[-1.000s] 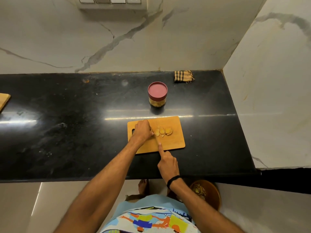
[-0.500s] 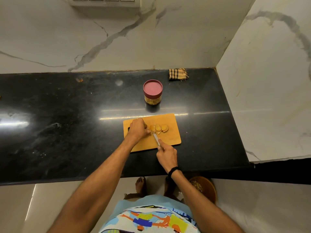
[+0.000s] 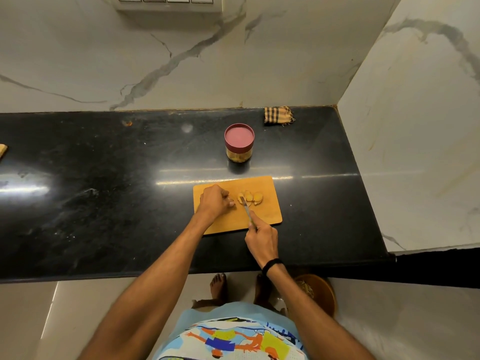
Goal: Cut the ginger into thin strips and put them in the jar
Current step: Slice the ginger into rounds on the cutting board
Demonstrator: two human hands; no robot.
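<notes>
Two hands work at a wooden cutting board (image 3: 270,216) near the front edge of a black countertop (image 3: 104,198). Nearest, the right hand (image 3: 261,239), with a black wristband (image 3: 271,263), is clenched round the handle of a knife (image 3: 246,210); the handle is hidden in the fist. The blade's long axis runs away from the person, leaning slightly left, and its tip sits at the left end of the ginger (image 3: 251,198). The left hand (image 3: 214,201) rests on the left half of the board with its fingers curled under and knuckles up, fingertips just beside the ginger. Cannot tell if it pins any piece.

The ginger is a short row of yellow slices lying left to right across the board's middle, crosswise to the blade. Beyond the board, apart from it, the jar (image 3: 239,142) stands upright with its red lid on and yellowish contents showing. Farthest, a checked cloth (image 3: 278,116) lies by the marble wall.
</notes>
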